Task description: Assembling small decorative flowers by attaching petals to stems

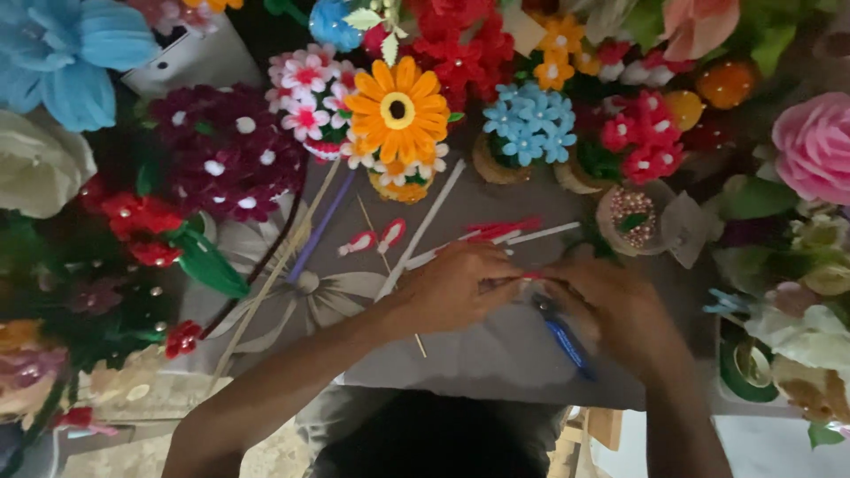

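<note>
A person's left hand (456, 288) and right hand (611, 305) meet over the middle of a grey-covered desk (496, 350), fingers of both closed in a pinch grip on a small red piece (534, 276) held between them, just above the desk; most of it is hidden by the fingertips, so its exact shape cannot be made out, though it may be a petal or strip of craft material. A piece of that kind is judged light, thin and soft, easily creased, and best held by its edges with fingertips rather than squeezed. A blue-handled tool (567, 341) lies under the right hand, its working end covered by the palm. Just beyond the hands lie white sticks (425, 228), more red strips (505, 230) and two small red-and-white pieces (376, 239). Farther out, handmade flowers ring the work area: an orange daisy (398, 111), a blue cluster (529, 119), a dark red bouquet (226, 150) and a pink rose (815, 146) cut off by the right edge. The light is dim, and the near edge of the desk is lost behind the forearms.
</note>
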